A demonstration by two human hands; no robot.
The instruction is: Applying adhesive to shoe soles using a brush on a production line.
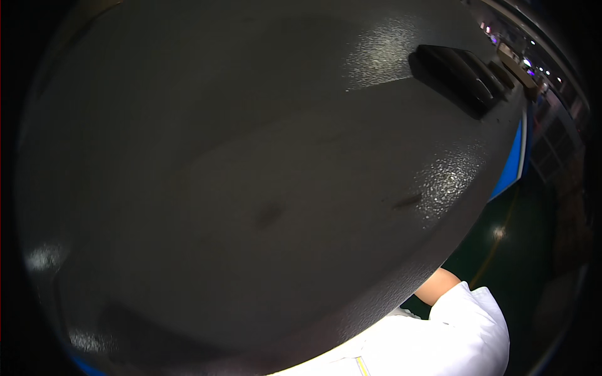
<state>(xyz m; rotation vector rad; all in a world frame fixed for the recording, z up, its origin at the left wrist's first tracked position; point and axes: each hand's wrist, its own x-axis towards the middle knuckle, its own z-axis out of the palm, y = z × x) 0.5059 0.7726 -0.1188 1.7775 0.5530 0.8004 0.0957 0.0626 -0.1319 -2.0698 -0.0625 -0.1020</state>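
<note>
A broad dark grey, finely textured surface [282, 156] fills most of the view, with a few dark smudges on it. Neither of my hands shows. My bare right arm [438, 286] comes out of a short white sleeve [470, 323] at the lower right and passes out of sight behind the surface's near edge. What that hand holds or touches is hidden. Nothing of my left arm or hand is visible.
A glossy black box-shaped object [458, 78] rests on the surface at the far right, with a beige item [517, 69] just beyond it. Past the right edge are a blue panel [509, 166] and a dark green floor [483, 250] with a yellow line.
</note>
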